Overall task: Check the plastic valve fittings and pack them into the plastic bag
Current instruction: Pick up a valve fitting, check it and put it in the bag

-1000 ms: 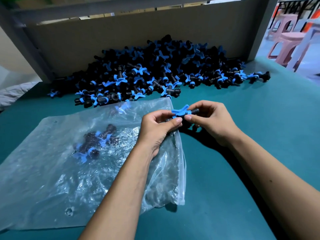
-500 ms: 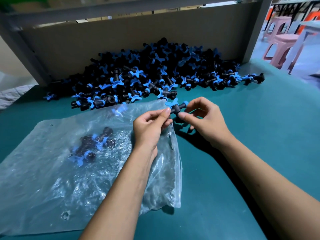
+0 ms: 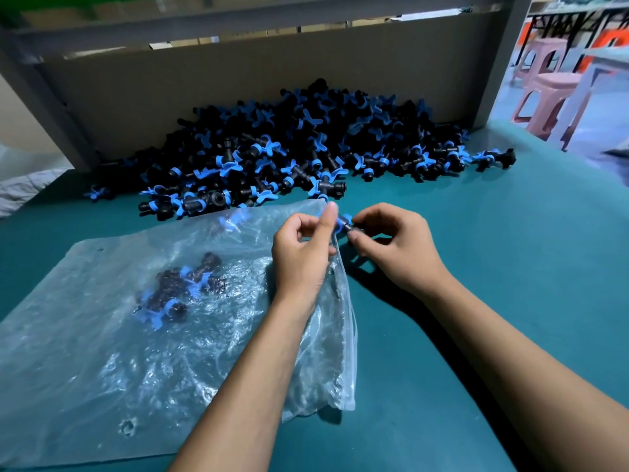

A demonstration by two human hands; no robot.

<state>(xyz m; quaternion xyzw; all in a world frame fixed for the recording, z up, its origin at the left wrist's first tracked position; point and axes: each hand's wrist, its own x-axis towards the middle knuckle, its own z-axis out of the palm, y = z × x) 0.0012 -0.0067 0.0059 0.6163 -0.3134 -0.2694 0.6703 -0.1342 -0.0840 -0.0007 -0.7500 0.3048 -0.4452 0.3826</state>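
Black-and-blue plastic valve fittings point(image 3: 299, 144) form the bulk stock: a large loose heap lying on the flat teal worktop point(image 3: 493, 267), banked against the brown cardboard back panel point(image 3: 221, 93). The heap runs along the foot of the panel, with stragglers trailing out towards the right.

Progress assessment: packing appears to be at an early stage. The heap is far larger than the packed quantity, so most of the inspection and packing is judged to remain.

The clear crinkled plastic bag point(image 3: 102, 369) lies flat on the worktop in front of the heap, with its mouth towards the hands. Contents: a small cluster of packed black-and-blue fittings point(image 3: 180, 287) near the middle of the bag (the exact count cannot be read through the film). One further blue shape shows through the bag's far edge, near the heap.

The single black fitting with a blue wing handle point(image 3: 343, 224) under inspection is held above the bag's mouth, between the two hands and just in front of the heap.

- Left hand point(image 3: 301, 257): fingers pinched on the blue end of the fitting, forefinger raised over it.
- Right hand point(image 3: 394, 247): fingers curled and clamped on the black end.

This piece is not yet in the bag.
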